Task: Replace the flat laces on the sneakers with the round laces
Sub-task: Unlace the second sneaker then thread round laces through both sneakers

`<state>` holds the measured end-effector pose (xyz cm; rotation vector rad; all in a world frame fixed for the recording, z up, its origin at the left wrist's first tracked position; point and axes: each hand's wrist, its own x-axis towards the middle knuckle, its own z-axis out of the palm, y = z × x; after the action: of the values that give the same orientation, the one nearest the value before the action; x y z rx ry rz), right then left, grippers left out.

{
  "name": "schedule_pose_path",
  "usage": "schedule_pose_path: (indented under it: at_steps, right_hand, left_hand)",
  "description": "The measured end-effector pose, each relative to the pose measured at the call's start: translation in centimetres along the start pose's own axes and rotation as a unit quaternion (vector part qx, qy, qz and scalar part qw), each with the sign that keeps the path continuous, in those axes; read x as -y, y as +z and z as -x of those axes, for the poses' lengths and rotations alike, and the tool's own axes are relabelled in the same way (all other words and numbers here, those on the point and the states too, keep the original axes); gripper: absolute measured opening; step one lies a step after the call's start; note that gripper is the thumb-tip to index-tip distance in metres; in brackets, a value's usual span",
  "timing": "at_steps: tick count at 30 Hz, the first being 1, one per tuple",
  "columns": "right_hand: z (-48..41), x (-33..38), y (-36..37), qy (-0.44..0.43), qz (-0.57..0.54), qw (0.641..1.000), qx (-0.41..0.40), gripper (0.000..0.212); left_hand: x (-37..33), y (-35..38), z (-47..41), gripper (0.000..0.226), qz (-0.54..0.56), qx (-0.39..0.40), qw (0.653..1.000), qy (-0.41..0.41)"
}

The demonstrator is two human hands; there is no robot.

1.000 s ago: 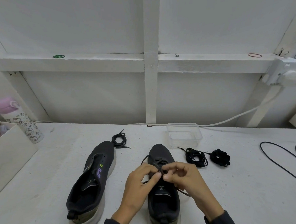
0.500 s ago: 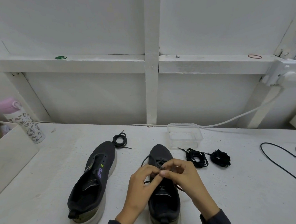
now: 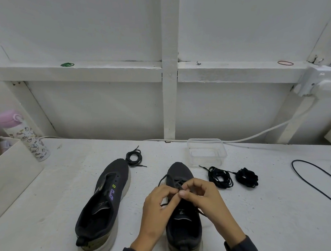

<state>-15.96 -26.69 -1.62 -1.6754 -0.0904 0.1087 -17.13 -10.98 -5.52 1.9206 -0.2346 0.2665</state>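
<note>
Both hands are working over the eyelets of the dark grey mesh sneaker point(image 3: 180, 171) lying just on the person's side of the clear rectangular plastic container point(image 3: 206, 142). The left hand point(image 3: 160, 205) and the right hand point(image 3: 204, 198) are each pinching the thin black lace point(image 3: 164, 178) threaded in that shoe, fingertips meeting above the tongue. Left of the container, the second dark grey sneaker point(image 3: 109, 196) is sitting with bare eyelets, a coiled black lace point(image 3: 133, 158) beside its toe. Just right of the container, a loose black lace bundle point(image 3: 220, 177) and a tighter black lace bundle point(image 3: 247, 177) are lying side by side. Progress appears to be roughly midway: one shoe is stripped and neither is finished. It cannot be told which laces are flat and which are round.
</note>
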Motion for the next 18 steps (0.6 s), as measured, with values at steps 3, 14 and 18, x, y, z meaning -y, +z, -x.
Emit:
schedule_pose_path:
  at_steps: [3,14,18]
  right_hand:
    - [0.0,0.1,0.1,0.009,-0.015,1.0,-0.011,0.012]
    - [0.7,0.5,0.7,0.061,-0.157,0.985,-0.024,0.01]
    - [0.8,0.5,1.0,0.093,-0.234,0.967,-0.036,0.006]
  left_hand:
    - [-0.1,0.1,0.1,0.019,-0.001,0.004,1.0,0.0]
    - [1.1,0.8,0.8,0.026,-0.09,0.02,0.995,0.036]
    - [1.1,0.9,0.7,0.032,-0.079,0.011,0.996,0.029]
